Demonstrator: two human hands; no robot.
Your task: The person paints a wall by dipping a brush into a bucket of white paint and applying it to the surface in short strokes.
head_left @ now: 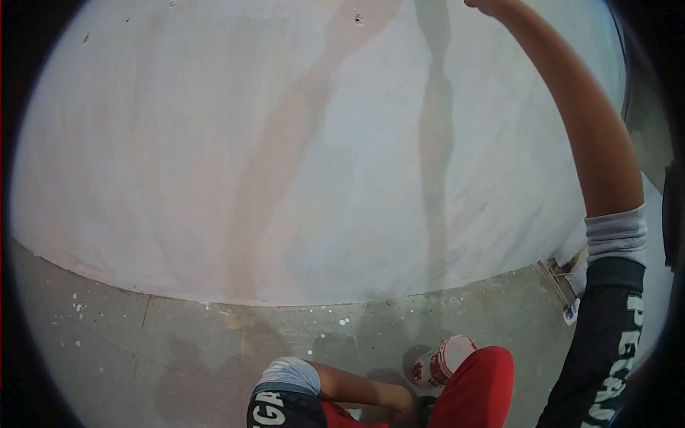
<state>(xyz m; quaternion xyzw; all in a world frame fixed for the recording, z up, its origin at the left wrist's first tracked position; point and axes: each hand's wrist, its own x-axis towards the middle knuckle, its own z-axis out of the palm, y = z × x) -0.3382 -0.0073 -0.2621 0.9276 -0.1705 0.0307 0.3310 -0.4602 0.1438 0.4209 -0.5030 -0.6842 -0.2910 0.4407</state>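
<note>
My right arm reaches far up along the pale painted wall (pixel 342 143). Only the lower edge of my right hand (pixel 489 4) shows at the top border, close against the wall; its fingers lie outside the view. My left hand (pixel 403 398) hangs low beside my red-clad knee (pixel 478 385), its wrist bent downward and its fingers hidden. Just beyond that knee stands a white bucket with red print (pixel 441 362) on the floor, partly covered by the leg.
The grey concrete floor (pixel 100 328) meets the wall in a curved line and carries white paint spots. At the right, by the wall's foot, lie a long thin stick (pixel 554 284) and a small white-and-blue item (pixel 571 312). Shadows of my arms fall across the wall.
</note>
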